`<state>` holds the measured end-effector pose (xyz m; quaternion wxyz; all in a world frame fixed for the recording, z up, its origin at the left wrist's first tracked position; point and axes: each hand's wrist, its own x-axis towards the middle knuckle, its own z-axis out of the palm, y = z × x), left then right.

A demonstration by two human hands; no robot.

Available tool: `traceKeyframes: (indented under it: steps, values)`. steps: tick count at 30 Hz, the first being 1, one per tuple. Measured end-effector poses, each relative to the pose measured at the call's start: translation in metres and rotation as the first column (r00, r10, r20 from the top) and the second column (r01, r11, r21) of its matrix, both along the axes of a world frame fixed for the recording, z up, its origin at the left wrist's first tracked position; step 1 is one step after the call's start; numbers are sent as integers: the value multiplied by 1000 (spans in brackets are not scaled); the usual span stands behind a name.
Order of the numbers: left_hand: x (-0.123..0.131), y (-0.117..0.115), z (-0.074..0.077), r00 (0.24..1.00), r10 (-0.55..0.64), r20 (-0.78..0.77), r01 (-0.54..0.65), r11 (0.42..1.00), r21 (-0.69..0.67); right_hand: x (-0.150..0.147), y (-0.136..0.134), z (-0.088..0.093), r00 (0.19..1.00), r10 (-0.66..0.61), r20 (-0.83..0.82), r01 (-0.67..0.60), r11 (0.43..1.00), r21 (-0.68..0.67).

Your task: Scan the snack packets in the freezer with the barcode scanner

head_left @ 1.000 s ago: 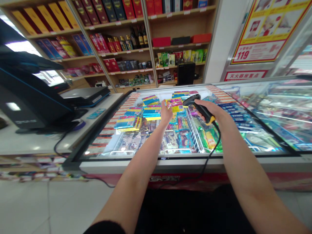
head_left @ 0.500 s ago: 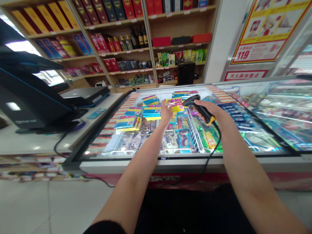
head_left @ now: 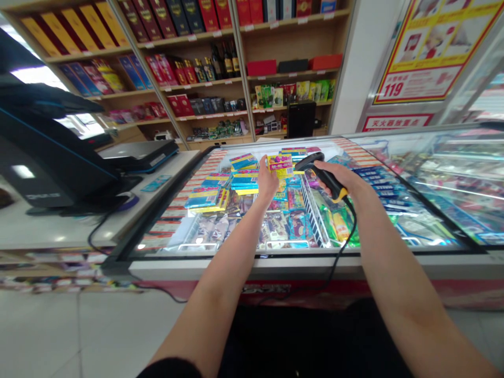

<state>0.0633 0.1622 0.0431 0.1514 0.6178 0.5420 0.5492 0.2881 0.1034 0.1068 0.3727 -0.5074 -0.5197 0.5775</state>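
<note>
Pinched in my left hand is a small yellow and pink packet, its printed face turned up toward me. My right hand is closed round the handle of a black and yellow barcode scanner, whose head points left at the packet from close by. From its grip a black cable runs down over the freezer's front edge. Several blue and yellow packets lie in stacks on the glass top of the chest freezer, left of my hands.
Under the glass are wire baskets of wrapped ice creams. A checkout machine and a flat scale stand on the left counter. Shelves with boxes and bottles line the back. Blue packets lie right of my right hand.
The packet in my left hand has tilted so that its printed face shows more plainly, and that hand has shifted very slightly. The scanner and my right hand stay in place.
</note>
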Motion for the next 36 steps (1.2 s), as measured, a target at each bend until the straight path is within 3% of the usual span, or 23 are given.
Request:
traceKeyframes:
  steps: [36]
  values:
    - [1, -2, -3, 1000, 17, 1, -17, 1000, 6, -4, -3, 1, 999, 30, -14, -30, 1000, -5]
